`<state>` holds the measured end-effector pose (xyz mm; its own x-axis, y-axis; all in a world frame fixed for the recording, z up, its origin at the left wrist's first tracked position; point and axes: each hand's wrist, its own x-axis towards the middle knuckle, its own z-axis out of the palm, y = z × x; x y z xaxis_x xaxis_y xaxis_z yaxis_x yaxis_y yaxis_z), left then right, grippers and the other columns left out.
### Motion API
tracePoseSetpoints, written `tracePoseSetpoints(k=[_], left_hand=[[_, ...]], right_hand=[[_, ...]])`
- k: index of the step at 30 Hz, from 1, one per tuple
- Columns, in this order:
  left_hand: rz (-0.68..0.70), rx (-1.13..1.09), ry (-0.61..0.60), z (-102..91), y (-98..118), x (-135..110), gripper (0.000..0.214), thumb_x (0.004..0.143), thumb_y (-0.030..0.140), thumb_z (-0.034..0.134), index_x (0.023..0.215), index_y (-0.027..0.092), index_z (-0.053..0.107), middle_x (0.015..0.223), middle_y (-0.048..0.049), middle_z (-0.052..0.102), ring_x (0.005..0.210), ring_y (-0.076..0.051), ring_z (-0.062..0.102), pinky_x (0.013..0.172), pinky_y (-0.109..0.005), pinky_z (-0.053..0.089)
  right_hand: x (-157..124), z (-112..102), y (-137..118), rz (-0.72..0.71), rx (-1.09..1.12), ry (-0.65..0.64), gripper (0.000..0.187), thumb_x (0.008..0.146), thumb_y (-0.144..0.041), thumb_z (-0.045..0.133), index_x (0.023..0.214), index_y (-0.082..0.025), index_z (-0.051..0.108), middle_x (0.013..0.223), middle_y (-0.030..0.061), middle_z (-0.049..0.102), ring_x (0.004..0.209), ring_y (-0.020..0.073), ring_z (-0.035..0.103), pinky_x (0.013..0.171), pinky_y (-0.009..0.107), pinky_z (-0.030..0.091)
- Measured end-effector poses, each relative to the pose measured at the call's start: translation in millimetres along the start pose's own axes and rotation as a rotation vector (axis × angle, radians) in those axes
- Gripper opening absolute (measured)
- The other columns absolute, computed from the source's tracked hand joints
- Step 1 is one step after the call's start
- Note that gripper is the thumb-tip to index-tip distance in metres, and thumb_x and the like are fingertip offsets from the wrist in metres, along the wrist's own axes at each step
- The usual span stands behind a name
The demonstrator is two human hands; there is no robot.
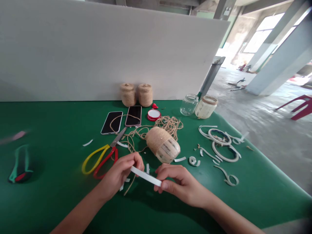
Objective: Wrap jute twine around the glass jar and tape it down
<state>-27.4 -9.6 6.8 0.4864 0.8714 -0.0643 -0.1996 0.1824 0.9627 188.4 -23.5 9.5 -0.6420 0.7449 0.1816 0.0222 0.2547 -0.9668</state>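
A short white strip of tape (146,176) is stretched between my two hands above the green table. My left hand (124,169) pinches its left end, and my right hand (179,183) pinches the right end between thumb and fingers. Just beyond my hands a jar (163,144) lies on its side, partly wrapped in jute twine, with pale strips on its bare glass. Loose jute twine (169,125) is heaped behind it. Scissors (107,152) with one yellow and one red handle lie left of my left hand, blades apart.
Two phones (112,123) lie behind the scissors. Two twine-wrapped jars (128,95) stand against the white board (109,52). At right are a clear glass jar (189,104), a tape-covered jar (206,107), tape rolls (225,153) and curled scraps. A green-handled cutter (21,164) lies far left.
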Motion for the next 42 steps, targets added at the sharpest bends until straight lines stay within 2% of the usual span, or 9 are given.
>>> tracePoseSetpoints(k=[3,6,12,20,27,30,34,38,42], left_hand=[[-0.005,0.334,-0.052,3.0,-0.4,-0.5,0.034,0.089,0.043,0.038,0.078,0.015,0.054,0.073,-0.002,0.051,0.069,-0.015,0.046,0.064,-0.026,0.035],[-0.024,0.503,-0.17,7.6,-1.1,-3.7,0.034,0.088,0.044,0.043,0.074,0.015,0.054,0.069,-0.0002,0.05,0.064,-0.013,0.045,0.06,-0.024,0.034],[0.005,0.391,-0.193,8.5,-5.6,-7.2,0.038,0.09,0.045,0.04,0.071,0.015,0.051,0.07,-0.0018,0.051,0.061,-0.011,0.045,0.054,-0.023,0.034],[0.032,0.399,-0.197,8.9,-5.8,-7.0,0.038,0.09,0.044,0.039,0.07,0.015,0.052,0.068,-0.0021,0.053,0.061,-0.012,0.045,0.056,-0.023,0.034],[0.04,0.386,-0.168,9.1,-6.2,-8.3,0.038,0.09,0.045,0.039,0.068,0.015,0.049,0.064,-0.0009,0.049,0.062,-0.013,0.046,0.059,-0.025,0.036],[0.058,0.457,-0.137,9.5,-4.1,-8.4,0.039,0.09,0.046,0.038,0.069,0.016,0.051,0.065,-0.0008,0.048,0.064,-0.014,0.047,0.06,-0.026,0.035],[0.135,0.67,-0.083,13.4,-0.5,-10.6,0.032,0.09,0.039,0.039,0.075,0.017,0.055,0.07,-0.0017,0.052,0.067,-0.015,0.048,0.062,-0.026,0.035],[0.241,0.912,-0.102,22.1,2.0,-13.0,0.017,0.085,0.021,0.044,0.072,0.017,0.054,0.07,-0.0015,0.052,0.07,-0.015,0.048,0.069,-0.027,0.037],[0.292,0.995,-0.105,25.9,1.8,-12.7,0.014,0.077,0.011,0.044,0.067,0.017,0.051,0.065,-0.0013,0.051,0.067,-0.015,0.047,0.068,-0.028,0.038]], right_hand=[[-0.4,1.8,3.8,0.063,0.006,0.019,0.024,0.086,-0.036,0.055,0.079,-0.015,0.065,0.068,0.0001,0.057,0.066,0.0097,0.053,0.066,0.022,0.042],[0.4,3.7,6.0,0.09,0.015,0.008,0.024,0.084,-0.035,0.057,0.076,-0.014,0.064,0.07,-0.0004,0.057,0.062,0.0076,0.051,0.061,0.019,0.04],[1.0,4.4,6.5,0.063,0.037,-0.027,0.028,0.09,-0.035,0.048,0.083,-0.013,0.064,0.067,-0.0013,0.052,0.059,0.0063,0.049,0.059,0.018,0.04],[-1.6,2.6,5.3,0.031,0.012,-0.088,0.034,0.092,-0.037,0.04,0.091,-0.012,0.063,0.071,0.0017,0.054,0.063,0.0086,0.05,0.062,0.02,0.041],[-2.3,1.4,1.8,0.02,-0.015,-0.111,0.039,0.093,-0.037,0.038,0.087,-0.011,0.065,0.068,0.001,0.052,0.06,0.008,0.047,0.059,0.02,0.039],[-2.7,1.9,2.4,0.025,-0.024,-0.091,0.038,0.093,-0.038,0.04,0.085,-0.012,0.066,0.066,-0.0004,0.05,0.058,0.0071,0.045,0.056,0.019,0.037],[-2.1,3.5,2.3,0.008,-0.065,-0.051,0.035,0.092,-0.036,0.042,0.082,-0.012,0.067,0.064,-0.0007,0.053,0.058,0.007,0.046,0.057,0.018,0.037],[-0.4,6.6,2.8,0.006,-0.124,-0.055,0.031,0.092,-0.03,0.044,0.08,-0.013,0.067,0.07,0.002,0.062,0.065,0.0088,0.054,0.063,0.018,0.041],[0.4,9.1,4.2,0.001,-0.191,-0.077,0.03,0.091,-0.028,0.043,0.08,-0.014,0.067,0.074,0.0035,0.065,0.069,0.0102,0.058,0.065,0.019,0.043]])
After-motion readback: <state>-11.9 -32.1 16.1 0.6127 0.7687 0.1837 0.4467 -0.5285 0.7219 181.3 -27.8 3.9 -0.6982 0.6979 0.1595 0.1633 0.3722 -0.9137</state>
